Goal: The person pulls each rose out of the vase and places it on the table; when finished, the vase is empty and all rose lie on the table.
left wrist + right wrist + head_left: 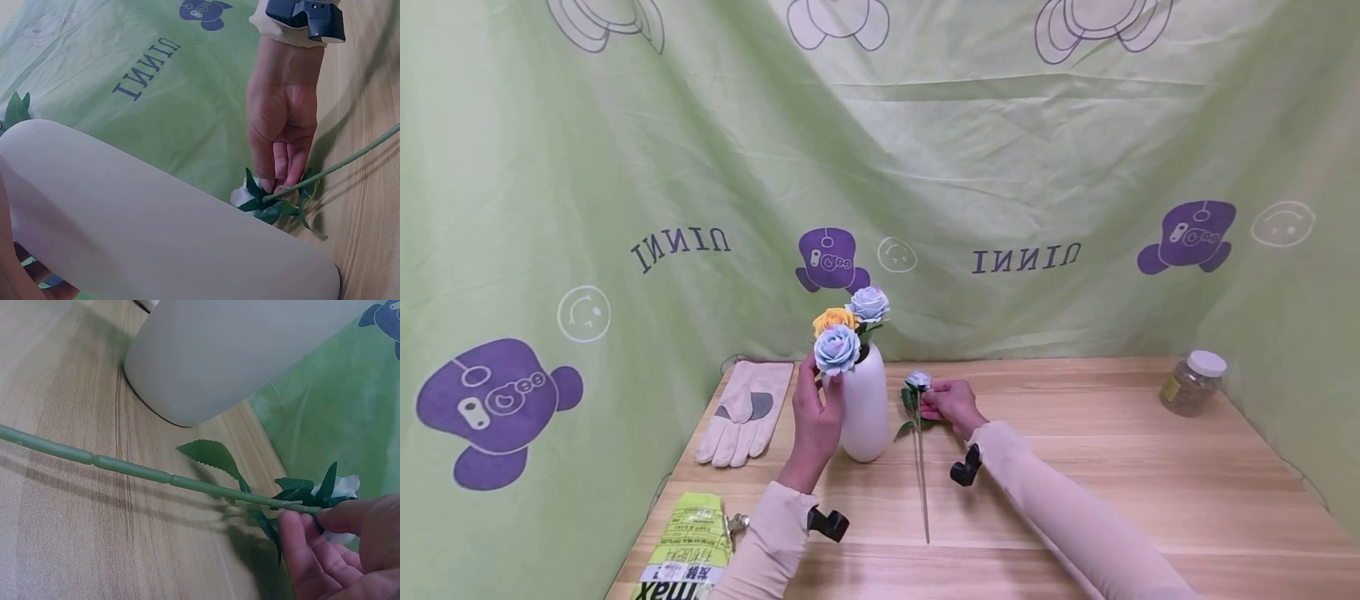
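The worktop (1075, 408) carries a white vase (865, 417) toward 10 o'clock. Just beside it at 4 o'clock, a single pale-blue rose (203, 486) points its stem end toward 6. The left hand (817, 417) curls round the vase's 9 o'clock side, likely steadying it; the right hand (953, 403) pinches the stem under the bloom, probably to stop swinging. Three roses (837, 348) lean from the vase toward 11.
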Tool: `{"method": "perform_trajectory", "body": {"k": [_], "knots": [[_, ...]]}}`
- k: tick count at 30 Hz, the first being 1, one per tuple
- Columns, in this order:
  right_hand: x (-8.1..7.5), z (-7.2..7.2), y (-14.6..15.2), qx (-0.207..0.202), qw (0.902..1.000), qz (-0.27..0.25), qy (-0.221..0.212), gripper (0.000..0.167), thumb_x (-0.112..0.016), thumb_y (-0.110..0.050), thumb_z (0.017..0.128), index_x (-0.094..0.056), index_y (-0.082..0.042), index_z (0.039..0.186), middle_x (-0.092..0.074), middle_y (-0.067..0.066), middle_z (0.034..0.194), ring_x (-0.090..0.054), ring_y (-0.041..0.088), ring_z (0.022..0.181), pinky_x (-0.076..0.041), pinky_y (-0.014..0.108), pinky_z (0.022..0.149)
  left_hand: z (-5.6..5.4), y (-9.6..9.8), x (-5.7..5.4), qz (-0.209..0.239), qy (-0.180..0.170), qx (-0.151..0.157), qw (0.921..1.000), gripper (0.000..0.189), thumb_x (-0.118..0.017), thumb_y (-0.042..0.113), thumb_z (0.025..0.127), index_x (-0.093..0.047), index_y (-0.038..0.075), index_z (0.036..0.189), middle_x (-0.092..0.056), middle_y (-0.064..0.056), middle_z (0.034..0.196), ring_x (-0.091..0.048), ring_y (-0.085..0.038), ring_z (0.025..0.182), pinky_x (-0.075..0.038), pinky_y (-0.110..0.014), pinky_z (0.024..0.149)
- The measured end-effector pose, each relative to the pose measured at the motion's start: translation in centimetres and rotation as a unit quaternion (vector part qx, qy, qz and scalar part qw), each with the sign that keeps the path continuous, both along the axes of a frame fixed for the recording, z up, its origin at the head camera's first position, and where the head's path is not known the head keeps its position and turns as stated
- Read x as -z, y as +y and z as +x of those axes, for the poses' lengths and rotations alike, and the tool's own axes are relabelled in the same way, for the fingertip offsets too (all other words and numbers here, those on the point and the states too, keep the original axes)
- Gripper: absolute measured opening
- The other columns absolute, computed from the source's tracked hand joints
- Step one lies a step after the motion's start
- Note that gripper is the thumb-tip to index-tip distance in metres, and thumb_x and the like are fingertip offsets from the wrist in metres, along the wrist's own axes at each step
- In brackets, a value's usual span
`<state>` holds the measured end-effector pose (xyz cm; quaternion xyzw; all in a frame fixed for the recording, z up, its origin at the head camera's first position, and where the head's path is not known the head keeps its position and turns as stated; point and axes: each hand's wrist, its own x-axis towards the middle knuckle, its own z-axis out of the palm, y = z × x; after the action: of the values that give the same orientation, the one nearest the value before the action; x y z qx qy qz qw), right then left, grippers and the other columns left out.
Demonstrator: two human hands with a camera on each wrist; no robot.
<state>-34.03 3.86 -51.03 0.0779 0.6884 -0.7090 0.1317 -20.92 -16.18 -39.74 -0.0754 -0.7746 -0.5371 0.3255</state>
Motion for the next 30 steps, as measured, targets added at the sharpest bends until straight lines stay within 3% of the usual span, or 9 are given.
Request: {"method": "perform_trajectory", "body": {"k": [11, 18, 25, 30], "knots": [[-0.2, 0.2, 0.5, -0.015, 0.9998, 0.008, 0.007, 0.031, -0.059, 0.009, 0.092, -0.055, 0.018, 0.122, -0.072, 0.029, 0.089, -0.072, 0.018, 0.062, -0.063, 0.035, 0.071, 0.0, 0.0, -0.2, -0.001, -0.002, 0.002, 1.0, 0.045, -0.051, 0.008, 0.101, -0.04, -0.009, 0.142, -0.052, -0.029, 0.138, -0.051, -0.044, 0.128, -0.044, -0.06, 0.106], [-0.4, 0.0, 0.5, -0.019, 0.9996, 0.023, -0.002, 0.036, -0.059, 0.01, 0.091, -0.055, 0.016, 0.126, -0.07, 0.034, 0.102, -0.072, 0.018, 0.063, -0.063, 0.034, 0.072, -2.5, -1.5, 3.1, -0.01, 0.011, -0.005, 0.9999, 0.045, -0.053, 0.022, 0.103, -0.043, 0.006, 0.144, -0.055, -0.015, 0.14, -0.054, -0.032, 0.127, -0.047, -0.056, 0.105], [-0.5, 0.3, 0.8, -0.02, 0.9993, 0.033, 0.002, 0.042, -0.06, 0.009, 0.091, -0.051, 0.018, 0.131, -0.066, 0.038, 0.113, -0.075, 0.023, 0.068, -0.063, 0.033, 0.073, -2.5, -1.4, 3.2, -0.007, 0.005, -0.005, 0.9999, 0.047, -0.054, 0.018, 0.102, -0.042, 0.005, 0.145, -0.054, -0.015, 0.142, -0.054, -0.031, 0.128, -0.047, -0.054, 0.105], [-0.5, -0.1, 1.6, 0.002, 0.9962, 0.084, 0.022, 0.042, -0.062, 0.007, 0.088, -0.056, 0.014, 0.128, -0.071, 0.032, 0.103, -0.073, 0.018, 0.064, -0.062, 0.028, 0.064, -2.4, -1.3, 3.1, 0.005, 0.002, -0.002, 1.0, 0.048, -0.055, 0.014, 0.101, -0.041, 0.003, 0.146, -0.053, -0.018, 0.142, -0.053, -0.034, 0.129, -0.046, -0.055, 0.105]]}}
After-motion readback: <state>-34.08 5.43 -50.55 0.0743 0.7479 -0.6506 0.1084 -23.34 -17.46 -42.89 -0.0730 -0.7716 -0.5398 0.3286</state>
